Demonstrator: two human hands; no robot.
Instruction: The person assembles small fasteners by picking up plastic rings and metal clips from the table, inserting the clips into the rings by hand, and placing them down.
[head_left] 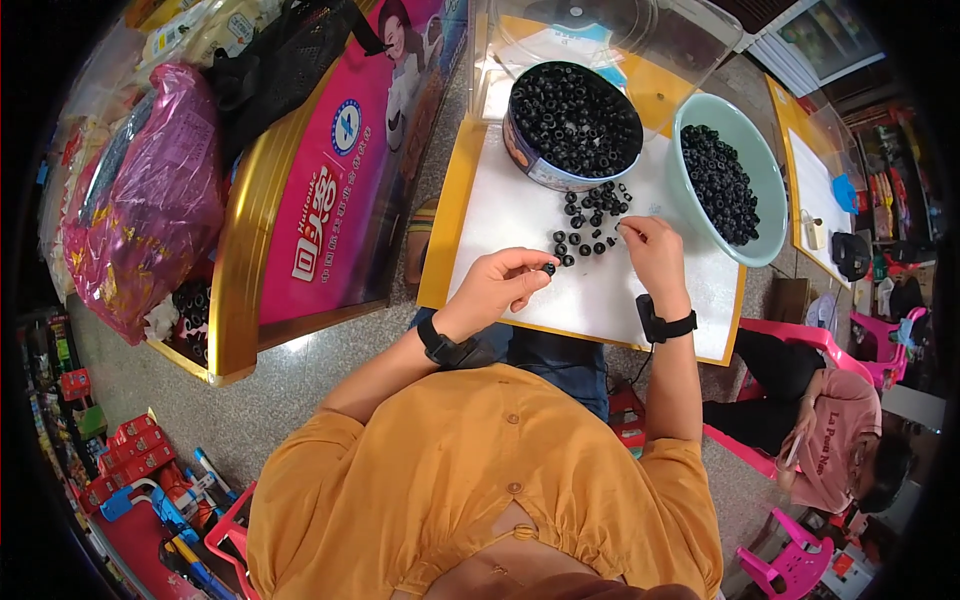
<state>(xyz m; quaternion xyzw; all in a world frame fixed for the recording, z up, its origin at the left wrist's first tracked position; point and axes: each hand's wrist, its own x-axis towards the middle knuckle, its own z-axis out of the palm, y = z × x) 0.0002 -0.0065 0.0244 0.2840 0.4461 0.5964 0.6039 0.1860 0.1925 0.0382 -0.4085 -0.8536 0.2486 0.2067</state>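
Observation:
My left hand [500, 283] is over the near part of the white tabletop [485, 215], its thumb and fingers closed on a small black ring-shaped part [549, 269]. To its right, my right hand [656, 252] is held in a pinch, with its fingertips beside the loose parts; what they hold, if anything, is too small to make out. Between and beyond the hands lies a scatter of loose black ring-shaped parts [574, 239]. Behind them stands a round tin [545, 178] heaped with similar black parts. A pale green basin [768, 200] at the right holds many more.
A clear plastic sheet [690, 40] rises along the table's far side. On the left stands a pink display counter [320, 200] with gold edging and a purple plastic bag [150, 200] on it. A seated person in a pink shirt [838, 440] is at the lower right.

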